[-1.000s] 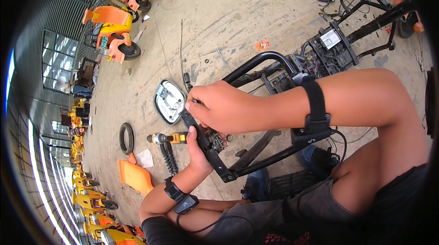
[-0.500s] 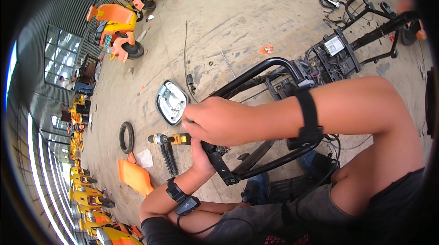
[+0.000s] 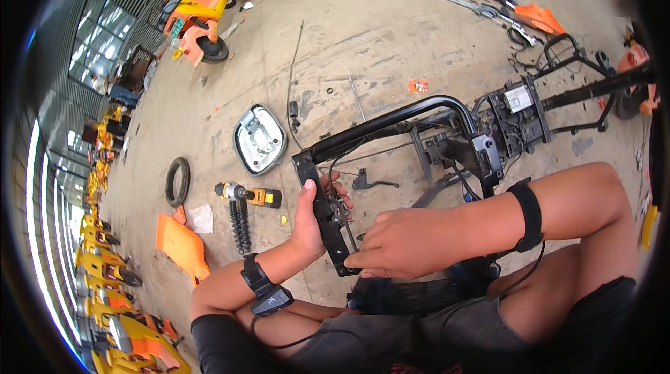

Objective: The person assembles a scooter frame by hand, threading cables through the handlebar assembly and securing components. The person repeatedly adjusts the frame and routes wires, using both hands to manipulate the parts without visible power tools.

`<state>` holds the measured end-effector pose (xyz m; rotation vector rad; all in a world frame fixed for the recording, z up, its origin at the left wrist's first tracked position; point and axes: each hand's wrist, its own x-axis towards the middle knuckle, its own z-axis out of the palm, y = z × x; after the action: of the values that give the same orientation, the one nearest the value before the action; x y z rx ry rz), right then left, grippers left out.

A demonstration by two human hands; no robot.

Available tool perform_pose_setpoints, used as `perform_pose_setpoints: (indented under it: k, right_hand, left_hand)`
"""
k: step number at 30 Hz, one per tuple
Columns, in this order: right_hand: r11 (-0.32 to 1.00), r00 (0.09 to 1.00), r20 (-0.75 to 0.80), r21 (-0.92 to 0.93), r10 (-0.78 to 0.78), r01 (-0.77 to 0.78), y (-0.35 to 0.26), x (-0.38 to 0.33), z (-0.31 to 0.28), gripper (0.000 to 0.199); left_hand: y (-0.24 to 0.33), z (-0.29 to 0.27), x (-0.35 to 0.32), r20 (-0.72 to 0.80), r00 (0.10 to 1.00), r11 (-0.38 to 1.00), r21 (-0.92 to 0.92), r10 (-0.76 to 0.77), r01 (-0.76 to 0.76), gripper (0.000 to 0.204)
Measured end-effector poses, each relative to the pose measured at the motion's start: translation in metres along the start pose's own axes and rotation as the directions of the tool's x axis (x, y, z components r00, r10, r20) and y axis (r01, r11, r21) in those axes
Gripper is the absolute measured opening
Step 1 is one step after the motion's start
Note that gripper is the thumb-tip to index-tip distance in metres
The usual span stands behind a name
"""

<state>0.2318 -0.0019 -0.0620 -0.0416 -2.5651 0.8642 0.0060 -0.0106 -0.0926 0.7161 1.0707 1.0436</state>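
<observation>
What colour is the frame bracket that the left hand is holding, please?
Black, clearest in the head view: the frame bracket in the left hand.

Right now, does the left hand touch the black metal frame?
Touching. The head view shows the left hand wrapped around the black metal frame, fingers over its edge.

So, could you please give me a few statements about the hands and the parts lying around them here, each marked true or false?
1. The left hand grips the black frame at its near end. True.
2. The right hand is lifted well clear of the frame. False: its fingers rest against the frame's lower end, just right of the left hand.
3. A cordless drill lies on the concrete floor left of the frame. True.
4. The coil spring is standing on top of the headlight housing. False: the spring lies on the floor beside the drill, apart from the housing.
5. A small black tyre lies flat left of the drill. True.
</observation>
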Motion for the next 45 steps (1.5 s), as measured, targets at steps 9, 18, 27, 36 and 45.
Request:
perform_pose_setpoints:
  k: [9,18,27,36,45]
  right_hand:
    - [0.978,0.949,0.237,-0.081,0.206,-0.192,0.008,-0.018,0.019,0.033]
    - [0.972,0.969,0.187,-0.201,0.164,-0.126,-0.005,-0.017,0.011,0.034]
    - [0.973,0.975,0.150,-0.187,0.163,-0.134,-0.006,-0.011,0.008,0.031]
    - [0.865,0.874,-0.092,-0.127,0.477,-0.485,-0.003,-0.040,0.034,0.027]
    - [0.751,0.797,-0.181,-0.266,0.576,-0.604,-0.026,-0.047,0.043,0.034]
  left_hand:
    - [-0.003,-0.001,0.006,-0.012,1.000,1.000,0.027,0.007,-0.007,0.068]
    - [-0.008,-0.004,0.008,-0.005,1.000,1.000,0.014,0.003,-0.003,0.059]
    - [-0.009,-0.011,0.016,-0.019,1.000,0.997,0.075,0.018,-0.016,0.058]
    - [-0.021,-0.026,0.018,-0.080,0.994,0.995,0.072,0.073,-0.068,0.064]
    - [-0.014,-0.018,0.017,-0.103,0.991,0.991,0.111,0.083,-0.072,0.042]
